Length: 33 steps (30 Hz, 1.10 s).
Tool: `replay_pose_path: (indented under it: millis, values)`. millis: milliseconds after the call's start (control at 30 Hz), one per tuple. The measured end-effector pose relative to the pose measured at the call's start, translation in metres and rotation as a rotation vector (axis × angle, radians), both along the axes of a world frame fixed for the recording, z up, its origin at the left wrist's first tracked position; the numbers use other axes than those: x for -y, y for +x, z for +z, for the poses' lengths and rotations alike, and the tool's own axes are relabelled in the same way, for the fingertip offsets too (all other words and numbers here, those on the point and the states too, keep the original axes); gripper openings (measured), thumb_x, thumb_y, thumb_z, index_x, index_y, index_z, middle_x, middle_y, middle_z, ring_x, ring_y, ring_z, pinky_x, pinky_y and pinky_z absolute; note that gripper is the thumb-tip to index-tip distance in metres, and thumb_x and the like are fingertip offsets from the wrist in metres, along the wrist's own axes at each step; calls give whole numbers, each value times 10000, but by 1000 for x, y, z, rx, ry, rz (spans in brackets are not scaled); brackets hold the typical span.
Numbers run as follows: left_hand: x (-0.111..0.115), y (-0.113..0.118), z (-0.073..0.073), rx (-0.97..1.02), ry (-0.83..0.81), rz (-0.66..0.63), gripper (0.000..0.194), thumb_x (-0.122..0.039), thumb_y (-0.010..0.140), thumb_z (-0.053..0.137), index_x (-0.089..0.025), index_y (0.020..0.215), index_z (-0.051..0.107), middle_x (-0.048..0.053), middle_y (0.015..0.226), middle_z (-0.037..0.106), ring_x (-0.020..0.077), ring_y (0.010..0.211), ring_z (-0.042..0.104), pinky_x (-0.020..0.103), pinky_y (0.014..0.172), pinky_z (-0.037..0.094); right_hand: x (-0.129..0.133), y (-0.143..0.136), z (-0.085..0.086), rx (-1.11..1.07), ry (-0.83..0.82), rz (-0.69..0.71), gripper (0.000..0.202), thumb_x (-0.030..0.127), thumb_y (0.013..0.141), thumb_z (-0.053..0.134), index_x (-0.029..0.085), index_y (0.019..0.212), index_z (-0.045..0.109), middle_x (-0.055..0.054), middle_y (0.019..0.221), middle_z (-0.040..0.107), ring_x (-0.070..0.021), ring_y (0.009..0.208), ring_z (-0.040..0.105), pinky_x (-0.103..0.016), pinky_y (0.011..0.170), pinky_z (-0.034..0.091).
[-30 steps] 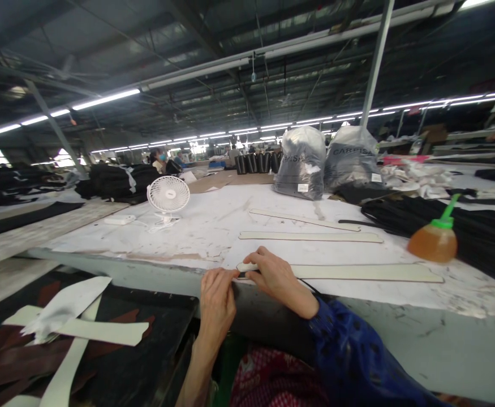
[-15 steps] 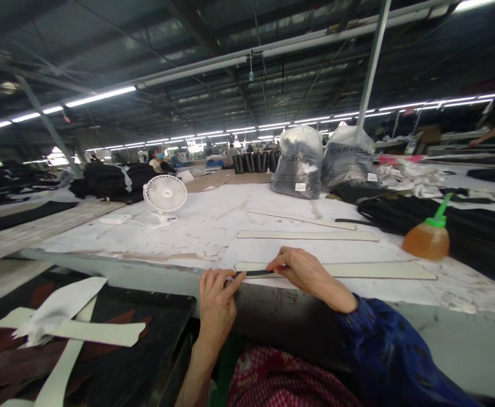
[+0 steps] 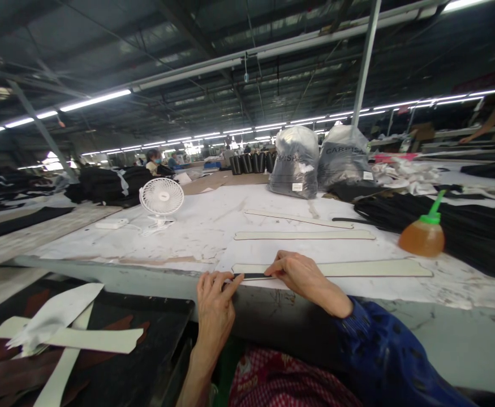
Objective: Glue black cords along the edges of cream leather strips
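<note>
A narrow black strip lies along the near edge of a long cream-coloured strip at the table's front. My left hand pinches the black strip's left end, its thumb and forefinger closed there and the other fingers bent over the table edge. At the other end, my right hand is closed, with thumb and forefinger gripping the black strip and the palm over the cream strip. Two more cream strips, a middle one and a thinner far one, lie flat beyond my hands.
Right of the strips stands a squeeze bottle of amber liquid, beside a heap of black strips. A small white fan stands on the left. Filled plastic bags sit behind. Cream and brown scraps cover a black tray at lower left.
The camera view has shifted slightly, so the scene sits a little further left. Both hands keep nearly the same place on the black strip; the right has edged slightly nearer the left.
</note>
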<state>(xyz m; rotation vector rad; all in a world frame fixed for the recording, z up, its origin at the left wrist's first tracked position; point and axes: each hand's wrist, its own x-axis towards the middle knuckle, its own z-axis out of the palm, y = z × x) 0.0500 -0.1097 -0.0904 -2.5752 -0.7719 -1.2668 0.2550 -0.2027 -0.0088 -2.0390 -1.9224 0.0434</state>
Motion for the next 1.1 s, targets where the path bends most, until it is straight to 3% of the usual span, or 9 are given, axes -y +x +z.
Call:
replay_pose_path:
  millis: [100, 167, 267, 333, 533, 667, 800, 933, 1100]
  values:
    - [-2, -2, 2, 62, -98, -60, 470, -39, 828, 400, -313, 1101, 667, 37, 973, 654, 222, 949, 540, 481, 981, 341, 0, -2, 2, 23, -11, -3, 317, 140, 840, 530, 348, 941, 746, -5, 923, 661, -163, 834, 617, -242, 662, 414]
    - [-3, -6, 4, 209, -222, -93, 395, -100, 877, 389, -280, 1102, 659, 39, 941, 645, 209, 940, 546, 415, 910, 407, 0, -3, 4, 26, -22, -3, 322, 136, 839, 525, 346, 942, 746, -5, 936, 662, -166, 839, 617, -242, 660, 412]
    - [-1, -10, 9, 495, -343, -36, 308, -183, 911, 395, -225, 1091, 642, 49, 926, 609, 198, 934, 552, 342, 841, 443, 0, -3, 5, 25, -32, -1, 327, 134, 839, 517, 345, 940, 746, -4, 939, 663, -170, 832, 619, -246, 648, 407]
    - [4, -7, 14, 556, -340, -17, 277, -190, 910, 400, -218, 1042, 642, 48, 922, 601, 198, 932, 557, 336, 857, 436, 0, -3, 6, 31, -29, 5, 325, 132, 834, 521, 343, 935, 747, -7, 933, 661, -174, 839, 619, -248, 651, 408]
    - [29, 36, 22, 229, -321, -298, 375, -99, 900, 316, -209, 1155, 569, 81, 1006, 627, 209, 986, 552, 371, 877, 451, 0, -4, 4, 51, -16, 19, 333, 125, 826, 535, 356, 947, 742, -12, 913, 660, -171, 820, 628, -250, 659, 416]
    - [31, 53, 14, 102, -270, -236, 434, -63, 876, 315, -183, 1229, 537, 91, 958, 625, 222, 899, 539, 394, 818, 444, 3, 2, 5, 4, 22, 40, 327, 149, 833, 541, 369, 982, 732, -4, 923, 668, -163, 812, 627, -246, 673, 424]
    - [24, 50, 8, 50, -215, -238, 471, -36, 874, 324, -201, 1264, 530, 82, 1004, 614, 211, 921, 524, 366, 828, 430, 19, 30, 16, -103, 37, -30, 232, 223, 845, 558, 295, 957, 747, -11, 924, 691, -167, 829, 620, -249, 729, 430]
    - [20, 47, 7, -15, -140, -259, 529, 0, 845, 345, -246, 1263, 556, 68, 978, 598, 198, 885, 509, 341, 793, 433, 39, 61, 27, -38, 9, -110, 230, 183, 818, 575, 297, 900, 757, -4, 914, 695, -176, 828, 616, -258, 732, 425]
    - [19, 48, 7, -66, -113, -221, 539, 18, 826, 353, -282, 1183, 623, 65, 989, 579, 205, 888, 492, 358, 785, 435, 51, 73, 24, -37, -43, -104, 254, 161, 820, 575, 312, 911, 758, -3, 924, 677, -167, 844, 614, -252, 738, 431]
